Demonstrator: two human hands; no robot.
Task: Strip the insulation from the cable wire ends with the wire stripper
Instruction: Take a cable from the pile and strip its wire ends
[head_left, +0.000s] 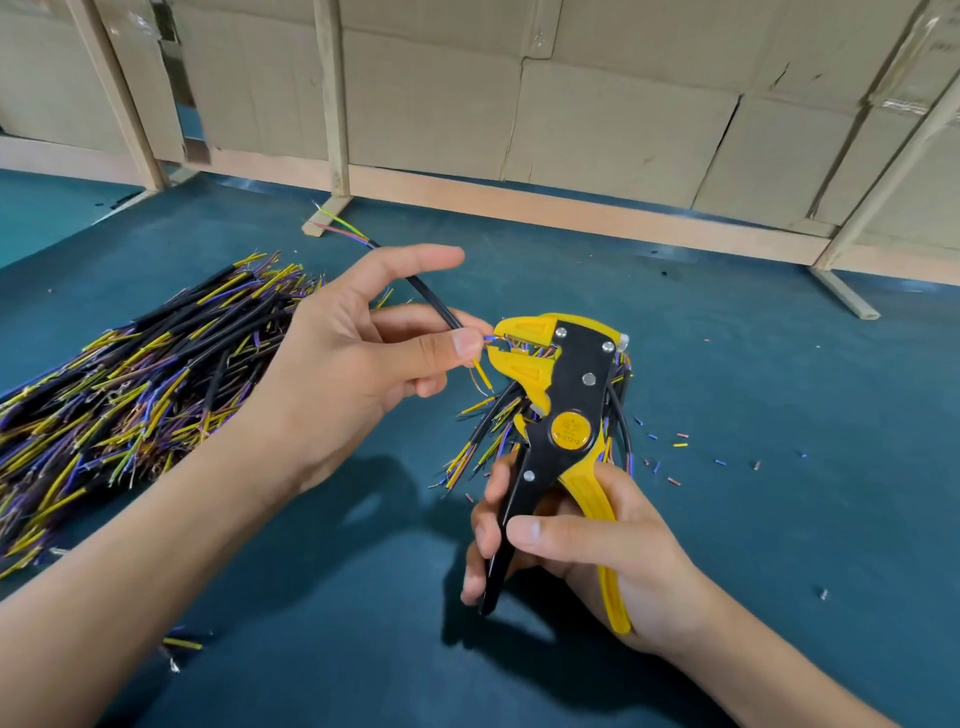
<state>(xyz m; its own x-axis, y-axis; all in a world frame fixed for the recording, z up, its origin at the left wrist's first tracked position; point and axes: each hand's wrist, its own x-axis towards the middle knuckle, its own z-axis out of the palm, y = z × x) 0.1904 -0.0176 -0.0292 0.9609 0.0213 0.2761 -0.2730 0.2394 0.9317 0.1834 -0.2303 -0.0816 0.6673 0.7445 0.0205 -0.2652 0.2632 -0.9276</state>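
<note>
A dark teal tabletop (727, 364) spreads beneath you, backed by a cardboard wall (571, 104) on wooden framing. At your left lies a big heap of cut cables (130, 374) with yellow, blue and brown wire ends; a smaller bunch (483, 441) sits behind the tool. Your right hand (587, 545) grips the handles of the yellow-and-black wire stripper (561, 415), held upright above the tabletop. Your left hand (363, 358) pinches a black cable (426, 293) between thumb and finger, its wire ends fed into the stripper's head. Tiny insulation scraps (675, 452) dot the tabletop to the right.
</note>
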